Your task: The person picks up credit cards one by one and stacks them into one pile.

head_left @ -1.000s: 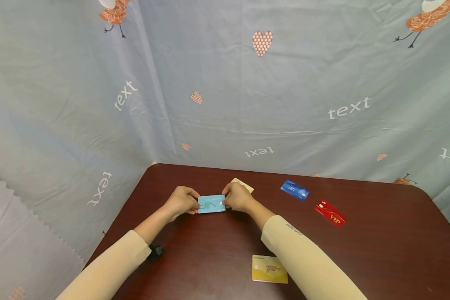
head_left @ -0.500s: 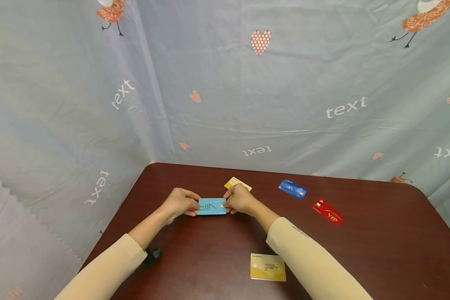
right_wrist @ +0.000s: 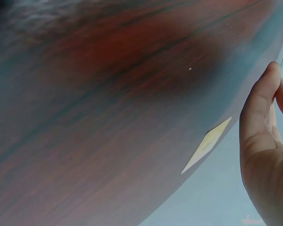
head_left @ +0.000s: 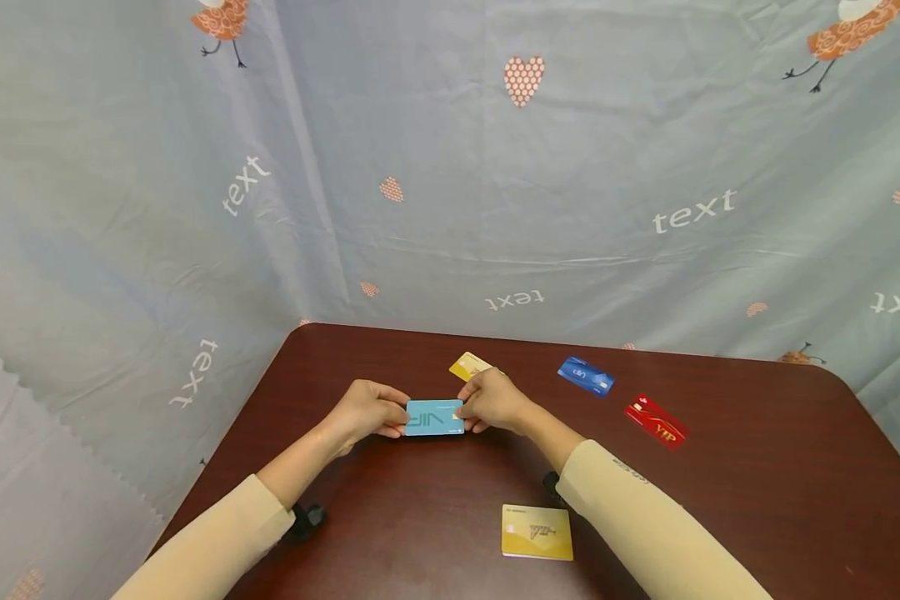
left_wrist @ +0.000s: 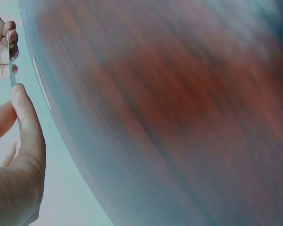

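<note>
A light blue card with large grey lettering and a small chip is held between both hands, its face toward the head camera. My left hand pinches its left end between thumb and fingers. At the right end, the right hand pinches it beside the chip. In the left wrist view the card appears edge-on, with the left hand in front and the right hand's fingers beyond. The right wrist view shows the right hand at its right side, raised over the table.
Behind the right hand lies a yellow card, partly covered. A dark blue card and a red card rest farther right on the dark wooden table. Nearer, a gold card stack lies by the right sleeve. A printed curtain hangs behind.
Both hands, with the light blue card between them, have shifted slightly right and nearer. The right forearm has moved right, uncovering more of the gold stack. The other cards stay put.
</note>
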Tool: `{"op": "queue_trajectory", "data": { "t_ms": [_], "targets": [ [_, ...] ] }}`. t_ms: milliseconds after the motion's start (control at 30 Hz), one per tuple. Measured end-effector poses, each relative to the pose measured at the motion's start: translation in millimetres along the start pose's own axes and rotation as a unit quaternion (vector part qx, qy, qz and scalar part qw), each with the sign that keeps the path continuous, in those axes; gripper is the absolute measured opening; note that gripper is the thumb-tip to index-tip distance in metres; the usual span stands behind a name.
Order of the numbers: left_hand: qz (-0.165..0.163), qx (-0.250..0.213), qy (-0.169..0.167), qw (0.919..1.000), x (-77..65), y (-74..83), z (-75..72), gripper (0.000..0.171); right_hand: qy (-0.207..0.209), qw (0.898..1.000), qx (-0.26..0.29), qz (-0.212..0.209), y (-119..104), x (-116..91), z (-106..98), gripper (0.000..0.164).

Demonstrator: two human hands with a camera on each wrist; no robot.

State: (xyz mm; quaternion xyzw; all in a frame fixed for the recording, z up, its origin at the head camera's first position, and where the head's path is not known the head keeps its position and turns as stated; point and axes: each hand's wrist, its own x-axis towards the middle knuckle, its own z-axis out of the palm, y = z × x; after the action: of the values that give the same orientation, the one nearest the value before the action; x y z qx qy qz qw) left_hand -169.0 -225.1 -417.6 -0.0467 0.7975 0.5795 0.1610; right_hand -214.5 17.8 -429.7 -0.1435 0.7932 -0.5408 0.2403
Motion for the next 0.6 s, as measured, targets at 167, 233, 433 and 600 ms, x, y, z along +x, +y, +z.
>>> {"op": "queue_trajectory", "data": {
  "t_ms": [167,233,433,600],
  "targets": [
    [0.006,-0.007,-0.01,0.9999,-2.5,2.7,7.1,0.039,-0.001,1.0,0.004,0.002,5.0,-7.7,-6.4,0.02],
    [0.007,-0.011,-0.013,0.9998,-3.9,4.4,9.8,0.039,-0.003,1.0,0.004,0.002,5.5,-10.9,-8.5,0.02],
    [0.01,-0.009,-0.021,0.9997,-7.4,7.9,18.9,0.039,-0.002,1.0,0.005,0.006,9.3,-20.7,-14.3,0.019],
    [0.016,-0.006,-0.029,0.9994,-8.6,10.4,26.8,0.04,0.008,1.0,0.015,0.006,12.3,-30.7,-20.2,0.018]
  ]
}}
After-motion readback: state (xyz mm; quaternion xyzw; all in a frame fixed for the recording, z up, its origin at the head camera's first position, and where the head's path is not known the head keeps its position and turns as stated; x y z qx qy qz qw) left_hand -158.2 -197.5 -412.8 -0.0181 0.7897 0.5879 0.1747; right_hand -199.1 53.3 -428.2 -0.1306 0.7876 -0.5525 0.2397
